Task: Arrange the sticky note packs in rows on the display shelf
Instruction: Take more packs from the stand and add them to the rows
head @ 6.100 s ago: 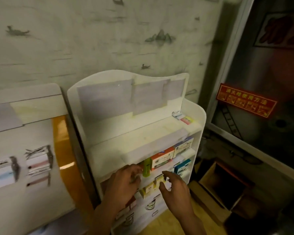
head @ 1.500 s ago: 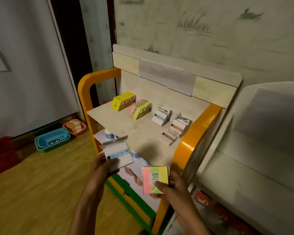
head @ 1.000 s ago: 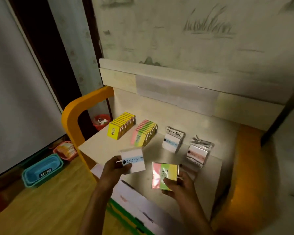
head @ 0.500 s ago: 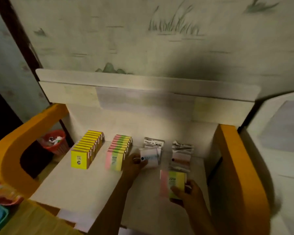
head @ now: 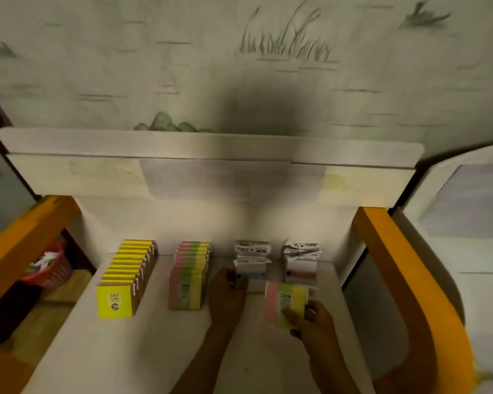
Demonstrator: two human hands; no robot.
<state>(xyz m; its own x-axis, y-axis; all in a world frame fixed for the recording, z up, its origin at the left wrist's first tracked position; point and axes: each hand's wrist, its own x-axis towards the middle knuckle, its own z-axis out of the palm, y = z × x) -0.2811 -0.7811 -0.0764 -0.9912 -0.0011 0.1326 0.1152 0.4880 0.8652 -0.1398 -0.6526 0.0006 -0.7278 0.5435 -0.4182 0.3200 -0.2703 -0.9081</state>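
Note:
On the white shelf top (head: 103,345) stand four rows of sticky note packs: a yellow row (head: 125,277), a pink-green-yellow row (head: 190,275), a white row with blue labels (head: 251,253) and a white row with pink labels (head: 300,261). My left hand (head: 225,294) holds a white blue-label pack (head: 254,277) upright at the front of the third row. My right hand (head: 315,322) grips a pink-green-yellow pack (head: 285,301) marked 2209, held just above the shelf in front of the fourth row.
Orange side panels (head: 404,280) flank the shelf on both sides, and a white backboard (head: 205,172) rises behind the rows. A red basket (head: 52,265) sits on the floor to the left. Another white display unit (head: 473,223) stands at the right.
My left hand has brought the white blue-label pack down onto the shelf at the front of the third row. My right hand keeps the multicolour pack, slightly nearer the rows.

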